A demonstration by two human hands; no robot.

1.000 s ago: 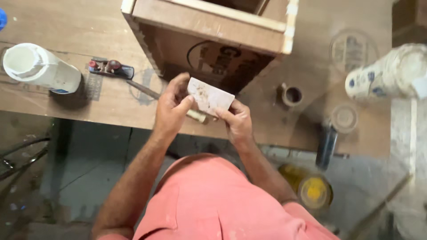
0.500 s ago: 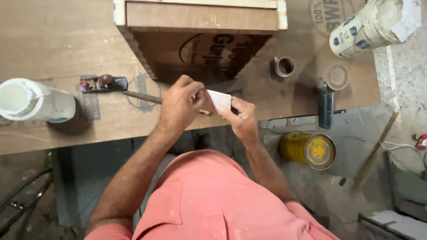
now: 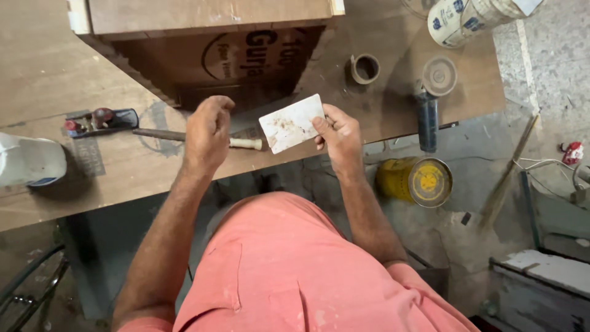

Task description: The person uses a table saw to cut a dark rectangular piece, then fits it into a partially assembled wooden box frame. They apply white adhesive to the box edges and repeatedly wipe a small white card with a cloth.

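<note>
My right hand (image 3: 338,132) holds a small white rectangular card (image 3: 292,123), stained brown, by its right edge over the front of the wooden workbench (image 3: 49,80). My left hand (image 3: 208,136) hovers just left of the card with its fingers curled and nothing in them. Under my left hand lies a chisel-like tool with a pale handle (image 3: 246,143) on the bench. A wooden box (image 3: 203,37) with printed markings stands right behind both hands.
A small hand plane (image 3: 98,120) and a white plastic jar (image 3: 27,161) sit at the left. A dark tube (image 3: 427,120), a small ring (image 3: 365,68), a round lid (image 3: 439,75) and a white tub (image 3: 473,18) lie right. A yellow tin (image 3: 418,180) stands on the floor.
My left hand let go of the card and drew back to the left. My right hand alone keeps the card, now turned flat toward me. The view shifted left.
</note>
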